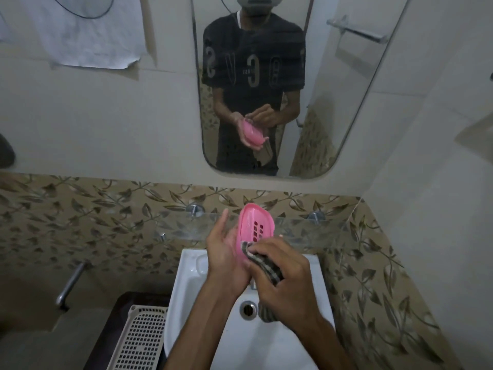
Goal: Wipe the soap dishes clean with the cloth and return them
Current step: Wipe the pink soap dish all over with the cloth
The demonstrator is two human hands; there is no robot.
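**Wiping in progress, one pink dish in hand, return not yet done**

Progress: the pink soap dish (254,228) is off its resting place and held up over the sink (301,340), w/ the cloth (266,263) pressed into its near end. So I judge the wipe of this dish is under way, not finished. Only one dish is in view; the task says dishes, so others can't be judged from here. Still left: finish the wipe, then put the dish back, prob. on the glass shelf (306,225) just beyond the hands.

Hands:
- Left hand (226,260): cradles the dish from its left side & underneath, palm turned toward it, fingers mostly straight, one pointing up past the dish's edge. Supports rather than clamps.
- Right hand (282,279): just right of the left, fingers curled round the bunched striped cloth, pushing its front corner onto the dish's slotted inside. The cloth's tail hangs below the hand toward the drain (248,308).

Hands are close together, meeting at the dish's near end. The mirror (266,102) ahead shows the same hold.
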